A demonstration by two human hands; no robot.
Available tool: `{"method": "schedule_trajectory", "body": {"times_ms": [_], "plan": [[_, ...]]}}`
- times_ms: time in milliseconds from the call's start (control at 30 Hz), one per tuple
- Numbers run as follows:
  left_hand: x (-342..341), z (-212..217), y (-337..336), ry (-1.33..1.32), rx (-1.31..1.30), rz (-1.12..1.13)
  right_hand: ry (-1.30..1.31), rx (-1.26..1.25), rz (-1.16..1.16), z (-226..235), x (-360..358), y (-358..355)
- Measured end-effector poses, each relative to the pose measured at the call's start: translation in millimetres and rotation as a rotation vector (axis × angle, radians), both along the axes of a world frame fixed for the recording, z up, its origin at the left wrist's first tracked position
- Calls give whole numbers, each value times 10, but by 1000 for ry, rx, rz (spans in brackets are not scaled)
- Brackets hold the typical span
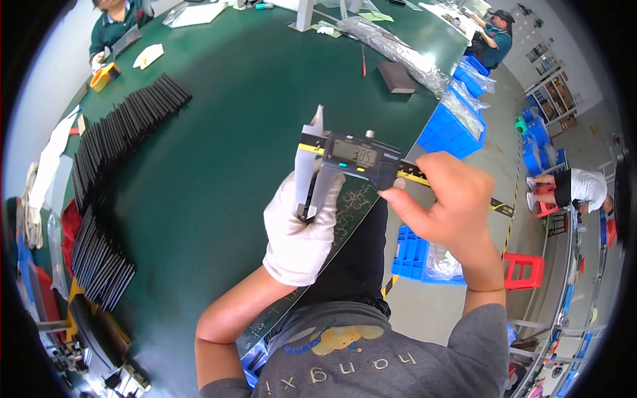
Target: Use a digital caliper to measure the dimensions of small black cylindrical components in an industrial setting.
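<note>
A digital caliper [358, 159] with a grey-and-black body and lit display is raised over the table's near edge. My right hand [454, 199], bare, is closed on its slide and beam, with thumb and bent forefinger at the thumb wheel. My left hand [298, 235], in a white glove, grips a black rod [307, 211], seen nearly end-on between the caliper's long jaws. Most of this rod is hidden by the glove and jaws. Many similar black rods [126, 123] lie side by side in a curved row on the table's left.
The green table [225, 166] carries a dark block [397, 77], a red pen-like stick [363, 61], clear plastic wrap [398, 56] and a yellow tape roll [104, 77]. Blue crates [454, 126] stand along the right edge. A red stool [524, 271] is on the floor. Other people sit around.
</note>
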State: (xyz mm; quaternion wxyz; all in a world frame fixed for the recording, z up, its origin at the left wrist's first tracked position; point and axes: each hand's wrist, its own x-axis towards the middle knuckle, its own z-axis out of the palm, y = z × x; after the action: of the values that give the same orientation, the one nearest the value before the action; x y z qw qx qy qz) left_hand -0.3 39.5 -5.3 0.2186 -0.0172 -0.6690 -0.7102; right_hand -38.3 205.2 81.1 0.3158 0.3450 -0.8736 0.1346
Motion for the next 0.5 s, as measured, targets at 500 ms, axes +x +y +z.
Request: {"method": "schedule_trajectory", "body": {"times_ms": [500], "plan": [[-135,-132,-198,-7,-91,95,-385,-826,-120,-1089,116,353]]}}
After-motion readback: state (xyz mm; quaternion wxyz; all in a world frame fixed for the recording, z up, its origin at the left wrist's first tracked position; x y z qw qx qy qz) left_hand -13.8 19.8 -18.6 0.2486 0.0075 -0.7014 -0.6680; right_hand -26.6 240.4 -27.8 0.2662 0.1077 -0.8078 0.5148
